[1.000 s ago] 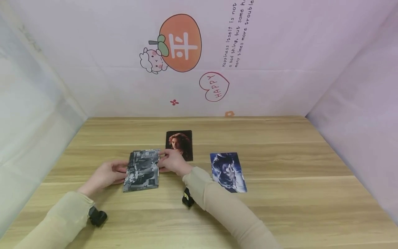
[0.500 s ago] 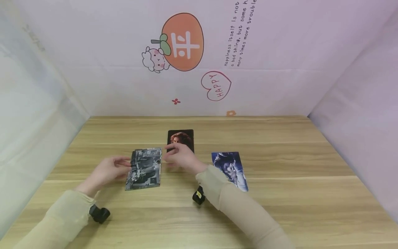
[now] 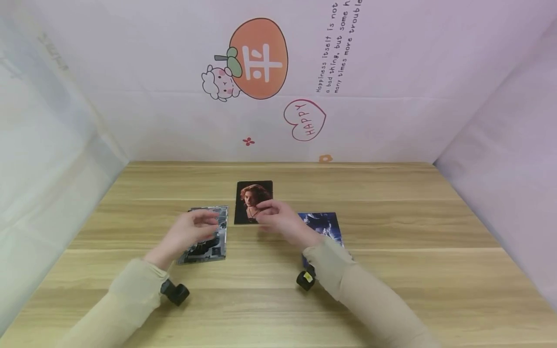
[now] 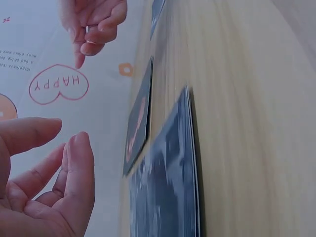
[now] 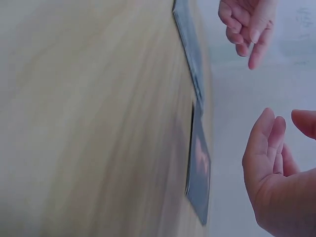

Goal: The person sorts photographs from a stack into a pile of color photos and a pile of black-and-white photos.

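My left hand (image 3: 187, 232) hovers over a stack of black-and-white photo cards (image 3: 219, 241), covering its left part in the head view. Its thumb and fingers are apart with nothing between them, as the left wrist view shows. My right hand (image 3: 283, 220) is in the air between a dark portrait card (image 3: 248, 200) and a blue picture card (image 3: 324, 222). The fingers are loosely bent and hold nothing, with a gap to the thumb in the right wrist view. Its fingertips overlap the portrait card's right edge in the head view, and the wrist covers part of the blue card.
All the cards lie flat on a wood-grain table (image 3: 391, 280). A white cloth wall (image 3: 378, 121) with cartoon prints rises at the table's far edge, and pale cloth sides stand left and right. Each wrist carries a small black camera (image 3: 175, 292).
My right hand has let go of the black-and-white stack's right edge and moved right, past the portrait card. The left hand has left the stack's left edge and shifted right above it.
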Tool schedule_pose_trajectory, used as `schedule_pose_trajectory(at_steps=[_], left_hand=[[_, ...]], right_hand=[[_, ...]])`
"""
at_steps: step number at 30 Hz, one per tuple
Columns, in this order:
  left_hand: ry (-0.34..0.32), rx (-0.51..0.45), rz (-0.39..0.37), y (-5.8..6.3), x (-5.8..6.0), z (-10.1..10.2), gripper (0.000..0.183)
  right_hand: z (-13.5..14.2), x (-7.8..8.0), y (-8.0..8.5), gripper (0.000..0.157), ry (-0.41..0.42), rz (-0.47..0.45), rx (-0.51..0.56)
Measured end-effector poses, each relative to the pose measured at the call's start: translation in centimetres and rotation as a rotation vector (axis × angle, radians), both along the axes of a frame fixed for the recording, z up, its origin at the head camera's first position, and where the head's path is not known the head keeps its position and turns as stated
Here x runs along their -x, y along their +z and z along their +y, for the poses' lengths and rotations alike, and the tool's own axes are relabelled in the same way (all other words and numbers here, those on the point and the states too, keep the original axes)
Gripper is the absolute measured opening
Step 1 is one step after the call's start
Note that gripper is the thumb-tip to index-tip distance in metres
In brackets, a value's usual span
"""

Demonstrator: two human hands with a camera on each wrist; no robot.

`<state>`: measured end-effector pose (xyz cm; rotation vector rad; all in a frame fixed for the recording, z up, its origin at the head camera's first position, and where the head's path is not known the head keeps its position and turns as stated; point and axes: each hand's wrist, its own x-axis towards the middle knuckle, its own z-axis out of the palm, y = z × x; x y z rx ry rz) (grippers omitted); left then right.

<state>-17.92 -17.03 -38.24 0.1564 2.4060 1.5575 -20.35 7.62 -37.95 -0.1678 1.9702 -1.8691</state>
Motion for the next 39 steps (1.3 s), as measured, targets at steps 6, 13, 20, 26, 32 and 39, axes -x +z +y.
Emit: schedule_pose_trajectory(at_steps=[6,13,20,26,32,39], left_hand=[[-0.008,-0.021,0.001,-0.4,0.4,2.9,0.043],[-0.022,-0.059,-0.026,-0.9,0.9,6.2,0.038],[-0.067,-0.098,-0.015,-1.6,1.0,8.9,0.036],[-0.118,-0.115,-0.016,-2.4,1.1,10.7,0.034],[-0.145,-0.198,-0.103,-2.4,1.0,12.1,0.04],[-0.127,-0.269,-0.195,-2.2,0.8,13.2,0.048]], right_hand=[[2.5,-0.5,-0.6,0.045,-0.013,-0.005,-0.034],[5.7,-0.7,-1.2,0.045,-0.011,-0.017,-0.051],[8.7,-1.1,-1.4,0.046,-0.019,0.001,-0.072],[11.1,-1.6,-1.3,0.042,-0.022,0.015,-0.11],[13.7,-1.9,-0.7,0.046,-0.015,-0.025,-0.1],[16.1,-1.6,-0.2,0.055,-0.003,-0.039,-0.174]])
